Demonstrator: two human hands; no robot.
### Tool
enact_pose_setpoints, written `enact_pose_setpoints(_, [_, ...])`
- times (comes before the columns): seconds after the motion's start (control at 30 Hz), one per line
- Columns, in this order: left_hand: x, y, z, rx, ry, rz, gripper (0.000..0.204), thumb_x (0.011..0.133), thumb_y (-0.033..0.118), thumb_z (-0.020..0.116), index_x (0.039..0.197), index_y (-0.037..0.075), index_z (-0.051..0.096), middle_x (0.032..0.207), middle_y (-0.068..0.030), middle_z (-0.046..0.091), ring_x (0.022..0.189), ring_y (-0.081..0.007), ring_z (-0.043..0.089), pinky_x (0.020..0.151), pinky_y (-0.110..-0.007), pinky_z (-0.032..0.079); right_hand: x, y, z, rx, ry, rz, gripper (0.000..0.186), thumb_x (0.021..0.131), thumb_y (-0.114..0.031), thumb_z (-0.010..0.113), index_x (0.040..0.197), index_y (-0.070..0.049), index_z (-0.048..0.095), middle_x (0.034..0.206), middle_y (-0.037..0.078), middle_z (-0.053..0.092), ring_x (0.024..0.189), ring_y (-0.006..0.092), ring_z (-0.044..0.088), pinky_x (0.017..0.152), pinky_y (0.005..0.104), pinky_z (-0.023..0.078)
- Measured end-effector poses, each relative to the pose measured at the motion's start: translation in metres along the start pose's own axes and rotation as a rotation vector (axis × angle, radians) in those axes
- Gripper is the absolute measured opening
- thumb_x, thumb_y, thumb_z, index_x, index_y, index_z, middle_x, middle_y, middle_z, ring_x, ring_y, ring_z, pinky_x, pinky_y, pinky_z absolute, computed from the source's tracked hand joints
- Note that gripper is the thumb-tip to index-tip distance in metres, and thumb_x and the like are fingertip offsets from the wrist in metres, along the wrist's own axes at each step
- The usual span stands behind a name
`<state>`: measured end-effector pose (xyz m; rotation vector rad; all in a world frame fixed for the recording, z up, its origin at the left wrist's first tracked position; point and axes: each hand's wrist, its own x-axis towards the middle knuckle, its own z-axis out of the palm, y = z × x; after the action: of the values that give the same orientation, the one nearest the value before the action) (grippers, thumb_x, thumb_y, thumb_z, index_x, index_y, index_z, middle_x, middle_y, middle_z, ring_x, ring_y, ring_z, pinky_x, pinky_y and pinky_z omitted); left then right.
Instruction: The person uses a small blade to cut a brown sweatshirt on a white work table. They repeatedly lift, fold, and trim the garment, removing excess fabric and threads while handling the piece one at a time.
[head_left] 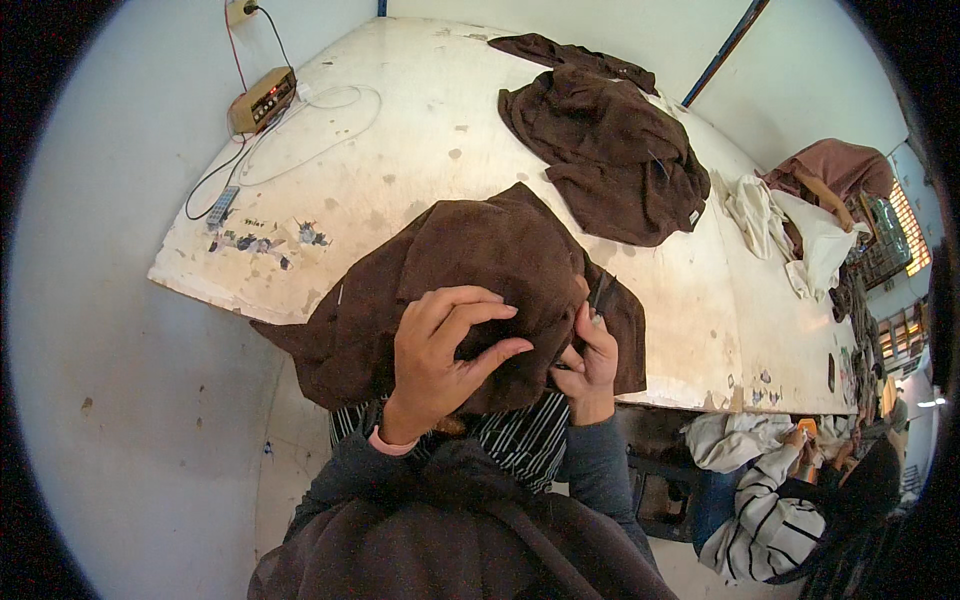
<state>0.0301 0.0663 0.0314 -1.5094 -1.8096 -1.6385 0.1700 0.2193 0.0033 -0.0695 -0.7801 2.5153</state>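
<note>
A bunched dark brown garment (460, 250) lies over the near edge of the white table and hangs toward me. My left hand (440, 365) rests on it, thumb and curved fingers apart. Just to its right, my right hand (590, 365) has its fingers closed round a small slender dark tool (598, 298), too small to make out clearly, at a fold of the cloth. Part of that hand is hidden in the fabric.
More brown garments (610, 160) lie on the table's far half. A metal box (265, 100) with cables sits back left, a remote (222, 205) below it. At right are white cloths (815, 250), another person's arm (830, 195) and a seated co-worker in stripes (760, 510).
</note>
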Motion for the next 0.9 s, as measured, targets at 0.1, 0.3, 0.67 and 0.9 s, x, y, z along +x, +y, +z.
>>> enact_pose_setpoints(0.1, [0.003,0.001,0.003,0.055,0.006,0.01,0.035,0.074,0.016,0.088,0.104,0.012,0.071,0.111,-0.0063,0.07,0.101,-0.0277,0.066,0.09,-0.04,0.05,-0.002,0.013,0.005,0.138,0.044,0.041,0.034,0.108,-0.027,0.05,0.138,-0.01,0.051,0.105,0.003,0.069,0.04,0.0032,0.028,0.04,0.0188,0.028])
enact_pose_setpoints(0.3, [0.025,-0.012,-0.011,0.055,-0.047,0.132,0.02,0.088,-0.002,0.069,0.106,0.007,0.069,0.121,-0.0126,0.073,0.118,-0.0301,0.067,0.097,-0.04,0.049,-0.008,0.026,0.024,0.21,0.117,0.097,0.035,0.109,-0.025,0.048,0.139,-0.009,0.05,0.105,0.005,0.069,0.035,0.0041,0.022,0.036,0.0226,0.024])
enact_pose_setpoints(0.67, [0.021,-0.012,-0.004,-0.666,-0.203,-0.554,0.009,0.089,0.0,0.07,0.098,0.001,0.067,0.103,-0.0087,0.073,0.098,-0.0142,0.067,0.091,-0.029,0.051,-0.013,-0.012,0.056,-1.467,0.378,-0.727,0.029,0.081,-0.004,0.079,0.11,-0.003,0.073,0.09,0.006,0.059,0.082,0.0163,0.057,0.075,0.0279,0.044])
enact_pose_setpoints(0.9, [0.019,-0.005,0.005,-0.822,-0.316,-0.681,0.008,0.09,0.0,0.067,0.097,0.003,0.063,0.101,-0.0062,0.073,0.095,-0.011,0.065,0.089,-0.027,0.05,-0.013,-0.014,0.079,-1.784,-0.009,-0.825,0.033,0.067,0.001,0.075,0.099,-0.007,0.078,0.073,0.006,0.059,0.064,0.0159,0.056,0.06,0.0275,0.043])
